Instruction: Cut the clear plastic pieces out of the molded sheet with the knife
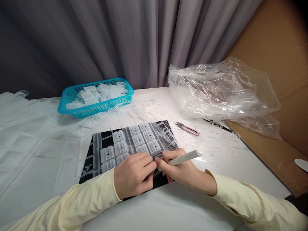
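Observation:
A translucent plastic moulding frame [130, 141] with several small box-like parts [153, 146] still joined to it lies on a black mat [158, 183]. My left hand [136, 173] is closed over the near right part of the frame, fingers curled and pressed on it; what lies under them is hidden. My right hand [179, 168] grips a white pen-shaped tool [186, 158], its back end tilted up to the right. The tool's tip is hidden between the two hands, close to the frame's near right edge.
A blue basket [96, 109] of loose plastic parts stands at the back left. Pink-handled thread snips [187, 128] lie right of the mat, among plastic scraps. Crumpled clear bags [221, 93] fill the back right; more plastic frames [26, 138] cover the left. Cardboard [276, 80] stands at right.

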A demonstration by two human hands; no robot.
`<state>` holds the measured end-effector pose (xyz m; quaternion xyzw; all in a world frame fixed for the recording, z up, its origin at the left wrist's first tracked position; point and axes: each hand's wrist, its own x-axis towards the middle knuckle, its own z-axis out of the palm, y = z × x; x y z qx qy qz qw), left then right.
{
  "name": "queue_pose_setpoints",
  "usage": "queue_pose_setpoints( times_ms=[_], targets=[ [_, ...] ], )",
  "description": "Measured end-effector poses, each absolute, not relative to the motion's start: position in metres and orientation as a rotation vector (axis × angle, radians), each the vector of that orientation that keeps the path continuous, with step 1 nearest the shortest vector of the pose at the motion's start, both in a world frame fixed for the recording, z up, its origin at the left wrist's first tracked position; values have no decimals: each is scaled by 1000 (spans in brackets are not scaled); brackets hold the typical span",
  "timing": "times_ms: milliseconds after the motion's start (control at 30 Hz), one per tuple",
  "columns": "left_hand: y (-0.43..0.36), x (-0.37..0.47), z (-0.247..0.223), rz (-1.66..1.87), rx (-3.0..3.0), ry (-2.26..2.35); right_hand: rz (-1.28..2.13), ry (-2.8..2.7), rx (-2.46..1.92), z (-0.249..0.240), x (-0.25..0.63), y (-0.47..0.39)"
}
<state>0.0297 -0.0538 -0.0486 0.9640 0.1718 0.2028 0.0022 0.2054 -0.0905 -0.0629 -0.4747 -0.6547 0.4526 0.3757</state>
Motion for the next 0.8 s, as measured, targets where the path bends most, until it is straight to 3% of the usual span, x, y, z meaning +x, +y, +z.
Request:
queue_pose_setpoints(
  times_ms=[133,267,567,800],
  targets=[
    [-52,28,-50,667,2940,577,1459,-1362,-1188,-63,203,-94],
    [-47,26,-52,738,2876,523,1549,-1280,-1126,-62,201,-98],
    [-45,24,-45,614,2688,551,1123,-1483,-1198,-55,203,-101],
    [-45,23,-49,592,2673,587,1043,-1563,-1248,-60,202,-101]
  ],
)
